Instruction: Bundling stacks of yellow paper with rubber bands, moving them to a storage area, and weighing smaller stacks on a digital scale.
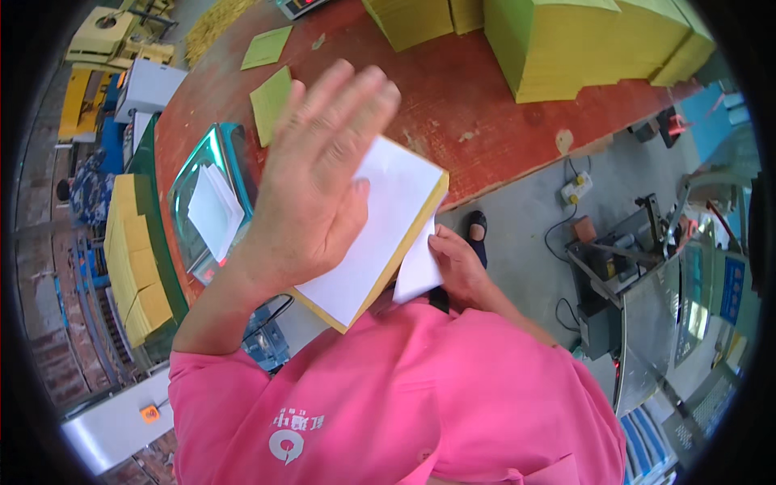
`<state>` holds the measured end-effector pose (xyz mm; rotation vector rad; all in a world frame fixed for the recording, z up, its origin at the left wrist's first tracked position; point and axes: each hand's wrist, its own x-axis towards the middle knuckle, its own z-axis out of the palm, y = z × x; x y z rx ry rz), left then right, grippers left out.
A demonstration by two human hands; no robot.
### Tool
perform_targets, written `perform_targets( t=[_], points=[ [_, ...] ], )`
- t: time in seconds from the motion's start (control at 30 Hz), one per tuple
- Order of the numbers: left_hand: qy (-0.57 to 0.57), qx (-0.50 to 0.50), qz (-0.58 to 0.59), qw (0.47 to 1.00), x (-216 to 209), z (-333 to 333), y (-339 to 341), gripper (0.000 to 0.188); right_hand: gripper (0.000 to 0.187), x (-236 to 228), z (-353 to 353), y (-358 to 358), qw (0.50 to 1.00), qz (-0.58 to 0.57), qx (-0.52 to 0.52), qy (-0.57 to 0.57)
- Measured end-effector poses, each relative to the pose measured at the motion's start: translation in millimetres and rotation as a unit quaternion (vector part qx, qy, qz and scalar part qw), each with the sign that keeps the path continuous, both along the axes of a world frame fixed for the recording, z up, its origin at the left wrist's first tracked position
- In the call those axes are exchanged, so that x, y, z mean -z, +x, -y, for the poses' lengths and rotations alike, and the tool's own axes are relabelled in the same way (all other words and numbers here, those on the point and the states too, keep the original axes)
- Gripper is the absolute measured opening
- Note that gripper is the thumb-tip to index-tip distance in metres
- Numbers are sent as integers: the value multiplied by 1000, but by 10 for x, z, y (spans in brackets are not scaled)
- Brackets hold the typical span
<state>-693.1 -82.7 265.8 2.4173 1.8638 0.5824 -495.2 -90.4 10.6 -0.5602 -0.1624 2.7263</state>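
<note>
My left hand (319, 182) is flat with its fingers spread, its palm lying over the white top sheet of a thin yellow paper stack (380, 234) held in front of my chest. The fingers look a little blurred. My right hand (459, 271) grips the stack's lower right edge from underneath, together with a white sheet (418, 273) that hangs below it. My pink shirt (388, 396) fills the lower part of the view.
A red-brown table (453, 105) carries tall piles of yellow-green paper (566, 44) at the back and loose yellow sheets (271, 101). A scale with a glass tray (190, 190) holds white sheets at the left. A power strip (575, 190) lies on the grey floor, and a metal machine (638, 275) stands at the right.
</note>
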Motion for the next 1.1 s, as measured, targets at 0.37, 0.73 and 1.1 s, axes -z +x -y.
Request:
perform_targets(
  t=[0.37, 0.73, 1.1],
  points=[
    [-135, -138, 133, 972, 292, 486, -215, 53, 11, -171, 345, -133, 975, 143, 157, 63],
    [-167, 120, 170, 964, 1158, 447, 375, 50, 17, -862, 682, 2110, 912, 211, 302, 181],
    [-301, 150, 393, 856, 2818, 39, 5019, 41, 34, -523, 1479, 6292, 801, 408, 427, 92]
  ],
)
